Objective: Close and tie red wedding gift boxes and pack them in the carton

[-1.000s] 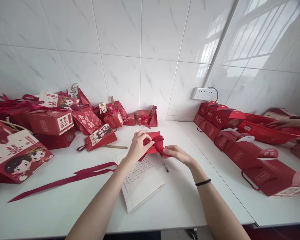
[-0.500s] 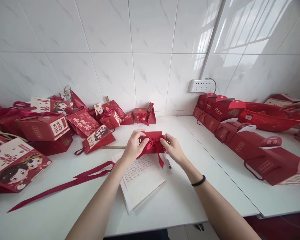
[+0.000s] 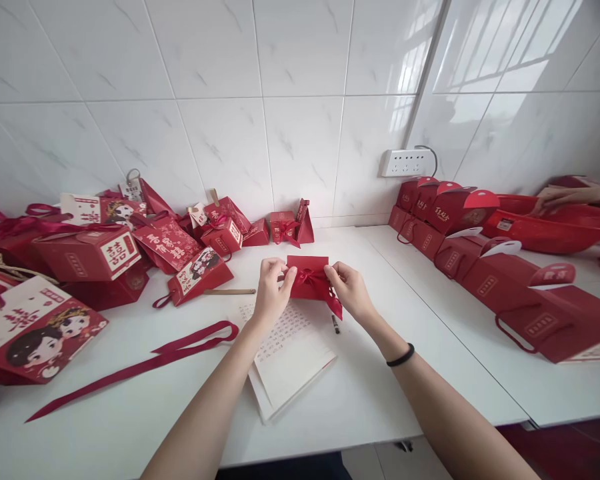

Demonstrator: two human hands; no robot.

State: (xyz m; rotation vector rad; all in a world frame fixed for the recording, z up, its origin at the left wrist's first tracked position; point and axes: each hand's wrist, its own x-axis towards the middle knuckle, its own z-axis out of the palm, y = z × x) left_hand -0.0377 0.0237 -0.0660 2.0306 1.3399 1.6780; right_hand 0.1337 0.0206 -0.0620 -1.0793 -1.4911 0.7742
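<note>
From left to right, my left fingers (image 3: pixel 289 279) pinched one end of a small red packet (image 3: pixel 308 263), its long axis crosswise beyond the handwritten pages (image 3: pixel 296 360), its ribbon bow (image 3: pixel 307 277) between my hands, and my right fingers (image 3: pixel 333 275), equally near, gripped the other end.

The rear wall (image 3: pixel 305 53) is faced with white, grey-veined tiles. A dark vertical strip (image 3: pixel 427 73) separates it from glossy right-hand tiles (image 3: pixel 570 133), which reflect light in a barred pattern. A white socket unit (image 3: pixel 407 163) is located at the wall, above the white counter (image 3: pixel 130 427). Pale floor tiles (image 3: pixel 413 467) show below its front edge.
</note>
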